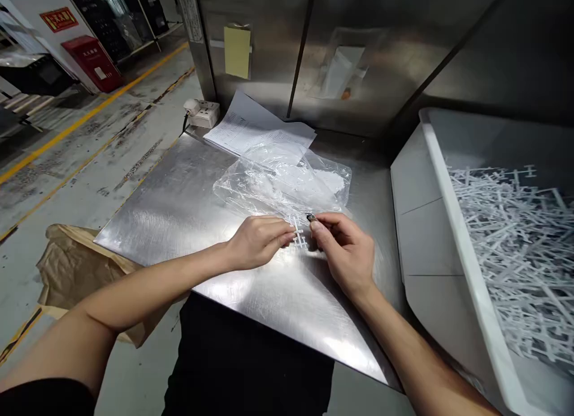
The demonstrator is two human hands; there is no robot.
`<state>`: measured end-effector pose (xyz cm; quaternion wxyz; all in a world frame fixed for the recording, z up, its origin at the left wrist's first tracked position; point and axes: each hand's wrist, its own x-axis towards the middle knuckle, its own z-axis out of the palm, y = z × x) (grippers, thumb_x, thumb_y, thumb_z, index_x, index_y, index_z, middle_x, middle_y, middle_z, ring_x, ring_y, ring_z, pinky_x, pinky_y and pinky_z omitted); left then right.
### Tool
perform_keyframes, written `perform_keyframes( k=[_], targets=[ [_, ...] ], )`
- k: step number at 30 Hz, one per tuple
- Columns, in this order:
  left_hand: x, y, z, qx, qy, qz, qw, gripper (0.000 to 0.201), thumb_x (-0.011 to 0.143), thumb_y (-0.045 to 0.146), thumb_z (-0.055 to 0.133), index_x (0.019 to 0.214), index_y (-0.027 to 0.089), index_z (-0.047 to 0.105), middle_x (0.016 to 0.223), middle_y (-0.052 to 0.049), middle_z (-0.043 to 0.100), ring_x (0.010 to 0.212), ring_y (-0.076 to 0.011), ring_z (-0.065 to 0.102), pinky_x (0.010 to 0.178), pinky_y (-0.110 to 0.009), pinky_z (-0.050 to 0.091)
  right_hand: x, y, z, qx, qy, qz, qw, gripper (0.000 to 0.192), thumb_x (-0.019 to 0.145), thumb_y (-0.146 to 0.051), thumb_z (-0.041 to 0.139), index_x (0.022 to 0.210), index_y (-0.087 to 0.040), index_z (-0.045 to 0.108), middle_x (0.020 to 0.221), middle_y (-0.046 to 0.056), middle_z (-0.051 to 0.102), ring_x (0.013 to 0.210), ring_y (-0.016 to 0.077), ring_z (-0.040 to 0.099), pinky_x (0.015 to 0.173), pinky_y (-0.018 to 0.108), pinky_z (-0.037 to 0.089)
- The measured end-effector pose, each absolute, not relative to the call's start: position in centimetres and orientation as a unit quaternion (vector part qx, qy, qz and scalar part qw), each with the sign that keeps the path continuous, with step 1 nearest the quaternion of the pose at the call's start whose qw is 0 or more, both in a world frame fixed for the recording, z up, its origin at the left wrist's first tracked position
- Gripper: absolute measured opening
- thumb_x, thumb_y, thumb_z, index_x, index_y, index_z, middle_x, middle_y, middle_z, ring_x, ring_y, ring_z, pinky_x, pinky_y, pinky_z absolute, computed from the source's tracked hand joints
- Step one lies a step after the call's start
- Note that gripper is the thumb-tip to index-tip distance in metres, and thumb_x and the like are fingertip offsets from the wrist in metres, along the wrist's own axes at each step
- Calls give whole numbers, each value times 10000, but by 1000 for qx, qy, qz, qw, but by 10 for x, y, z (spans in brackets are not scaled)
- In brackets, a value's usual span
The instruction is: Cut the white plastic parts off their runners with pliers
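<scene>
My left hand [262,241] is closed, with finger and thumb pinching a white plastic sprue [299,239] that has short cross branches. Facing it from the right, my right hand [343,245] is closed on a small dark metal-edged tool [310,217]; its tip points toward the sprue, and my fingers cover the rest. I cannot tell whether tool and sprue touch. Just beyond both hands lies a clear plastic bag [251,186] with many small white pieces [330,180] in and around it.
A steel table [165,207] lies under my hands. On the right stands a white bin [466,248] heaped with white sprues [529,254]. Printed papers [251,126] and a power strip [204,113] are at the back. A brown paper bag [72,266] stands off the left edge.
</scene>
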<state>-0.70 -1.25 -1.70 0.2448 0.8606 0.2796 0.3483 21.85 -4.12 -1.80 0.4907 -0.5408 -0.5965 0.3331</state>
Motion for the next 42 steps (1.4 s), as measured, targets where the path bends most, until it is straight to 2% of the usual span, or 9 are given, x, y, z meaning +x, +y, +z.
perform_keyframes(
  k=[9,21,28,33,42],
  targets=[
    [-2,-14,-17,878,253,374,159,340,1149,230,515,815,190,561,717,-9,617,659,-151,541,624,-308,418,215,-48,-4,-514,-659,273,477,86,1007,-294,748,999,-224,797,808,-14,760,649,134,639,623,279,512],
    [-2,-16,-21,893,248,352,131,287,1142,210,521,872,175,612,777,-27,670,712,-164,607,657,-316,478,214,-49,-4,-499,-684,247,471,77,1022,-269,724,1001,-221,780,814,-6,758,658,145,642,624,292,507],
    [-3,-17,-23,903,253,324,125,324,1160,236,472,875,183,618,786,-41,691,712,-163,627,667,-312,503,214,-49,-3,-511,-680,266,453,122,1032,-330,704,986,-244,777,835,18,779,697,186,669,676,339,541],
    [-4,-16,-23,910,250,310,118,315,1149,210,458,878,183,615,778,-42,672,713,-165,614,665,-310,494,214,-48,-3,-501,-682,276,454,115,1031,-314,700,975,-242,771,841,10,777,712,182,676,706,336,542],
    [-1,-18,-21,881,292,334,163,316,1150,273,526,878,172,651,759,-15,664,685,-140,598,658,-287,468,211,-43,-10,-530,-618,366,451,217,1013,-368,703,864,-214,736,721,-11,669,641,152,572,608,294,436]
  ],
)
